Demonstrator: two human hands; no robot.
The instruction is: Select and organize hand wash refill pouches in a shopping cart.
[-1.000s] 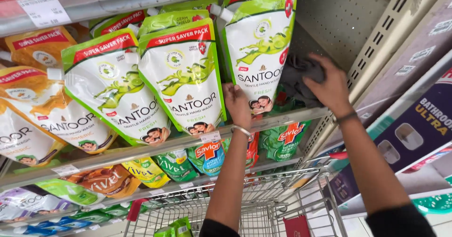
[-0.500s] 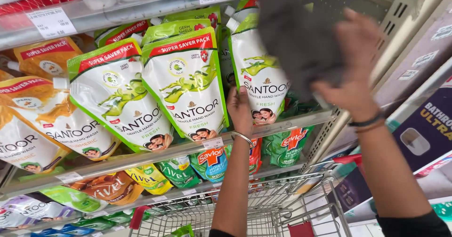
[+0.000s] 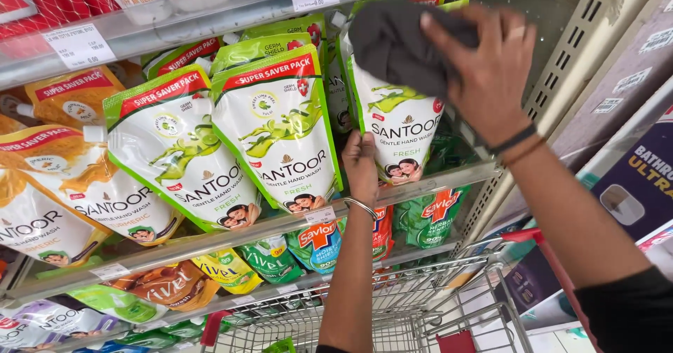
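The right hand (image 3: 491,72) is now raised to the top of the rightmost green-and-white hand-wash refill pouch (image 3: 399,125), where a second ago it was seen lower and further back, behind that pouch near the perforated back panel (image 3: 491,2). A dark grey cloth (image 3: 396,44) is clutched in its fingers and is pressed over the pouch's spout and upper face, so the wiping appears to have shifted from the back of the shelf to the front of the pack. The left hand (image 3: 361,164) is kept where it was, just under and left of the right hand, its fingers closed on the lower left edge of the same pouch, which is held upright by that grip.

The pouch is stood on the metal shelf (image 3: 231,237) directly beneath both hands. To the left of the left hand, two more green pouches (image 3: 231,136) of the same kind are leaned side by side on that shelf, and further left orange-and-white pouches (image 3: 63,192) are leaned in the same row. Below the left wrist, a lower shelf is filled with smaller green, red and yellow sachets (image 3: 308,248). Beneath both forearms a wire shopping trolley (image 3: 392,311) is parked; what is in its basket cannot be made out.
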